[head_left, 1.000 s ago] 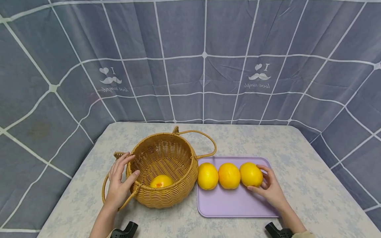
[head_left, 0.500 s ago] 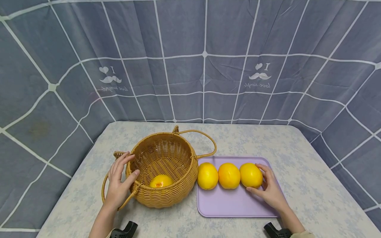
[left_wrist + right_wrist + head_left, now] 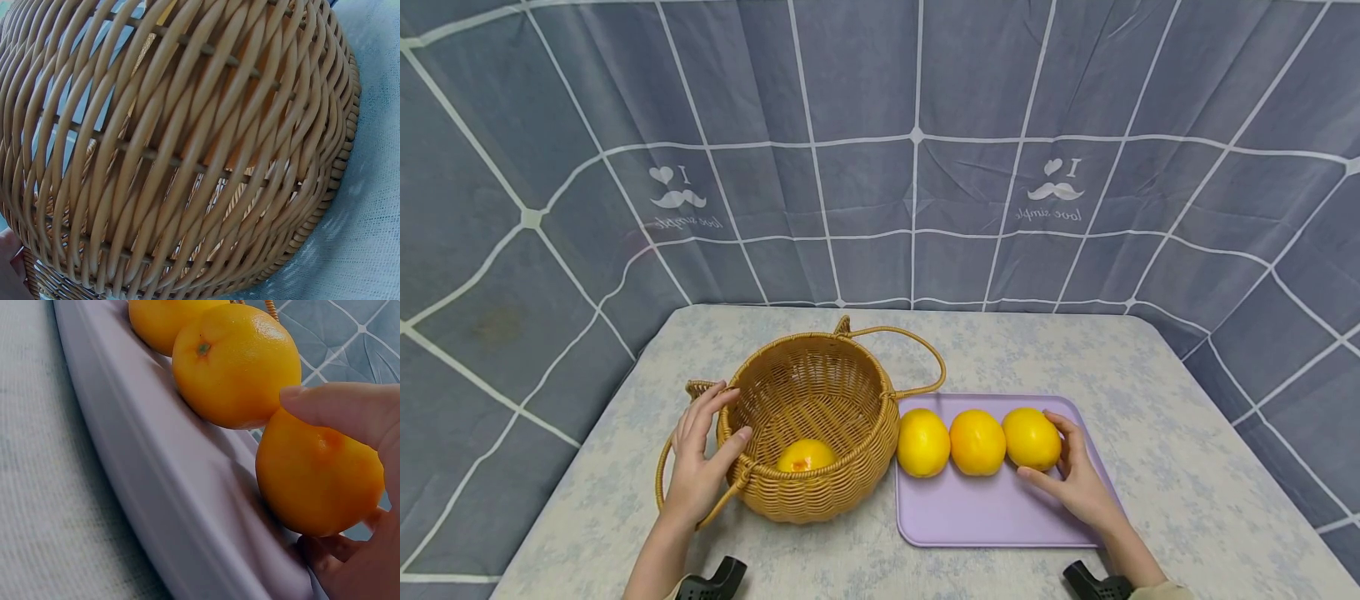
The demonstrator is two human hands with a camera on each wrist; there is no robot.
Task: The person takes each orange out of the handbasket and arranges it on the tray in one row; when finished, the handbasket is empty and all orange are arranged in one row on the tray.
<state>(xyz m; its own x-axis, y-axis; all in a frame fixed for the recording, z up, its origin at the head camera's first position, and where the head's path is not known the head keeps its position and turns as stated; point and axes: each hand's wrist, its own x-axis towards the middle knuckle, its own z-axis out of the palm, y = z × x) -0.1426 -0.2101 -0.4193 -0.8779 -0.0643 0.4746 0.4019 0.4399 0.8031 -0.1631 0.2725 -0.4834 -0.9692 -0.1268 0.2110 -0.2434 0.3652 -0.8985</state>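
My left hand (image 3: 696, 462) rests against the left rim of a round wicker basket (image 3: 816, 500), its fingers extended and thumb lying over the edge. One orange (image 3: 807, 456) lies inside the basket; the left wrist view shows an orange shape through the weave. Three oranges stand in a row on a lilac tray (image 3: 985, 521): the left orange (image 3: 923, 443), the middle orange (image 3: 977, 442) and the right orange (image 3: 1032, 437). My right hand (image 3: 1078, 475) holds the right orange, thumb on its near side and fingers round the far side, as the right wrist view also shows.
The basket's loop handles (image 3: 934, 354) flare out to either side, the right one reaching the tray's back left corner. A pale patterned cloth covers the table (image 3: 1180, 417). Behind and beside it hangs a blue-grey curtain (image 3: 865, 192) with white lines.
My right hand and the orange it holds have shifted very slightly; its thumb sits a little farther left. My left hand, the basket and the other oranges look unchanged.
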